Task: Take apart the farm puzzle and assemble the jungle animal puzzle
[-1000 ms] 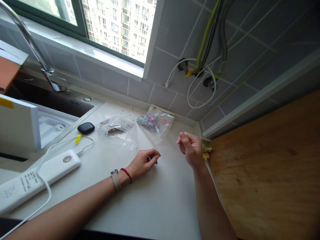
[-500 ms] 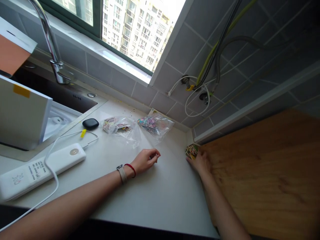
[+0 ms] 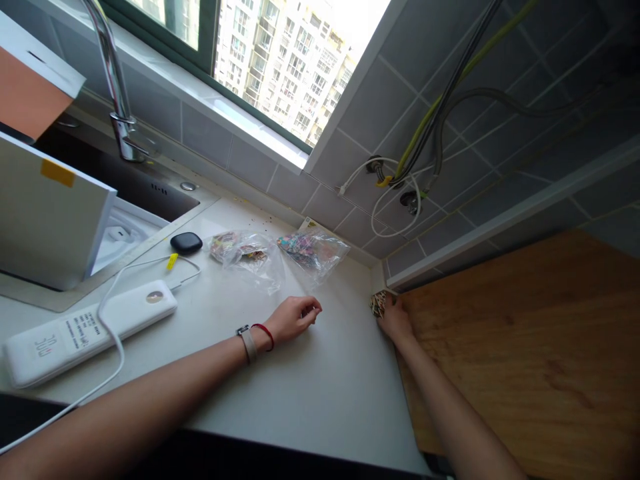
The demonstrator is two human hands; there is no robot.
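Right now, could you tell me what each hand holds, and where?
Right hand: stack of colourful cutouts, by its near edge. Left hand: curled, contents cannot be told.

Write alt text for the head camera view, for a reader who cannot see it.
A person's right hand touches a small stack of colourful pieces at the corner of a wooden board, while the left hand rests curled on a white counter. Behind lie two clear bags and a white power bank.

White counter (image 3: 310,400), brown wood-grain board (image 3: 525,347), multicoloured cards (image 3: 379,304).

Bare forearms (image 3: 150,400); beige watch band (image 3: 247,342), red cord bracelet (image 3: 265,335).
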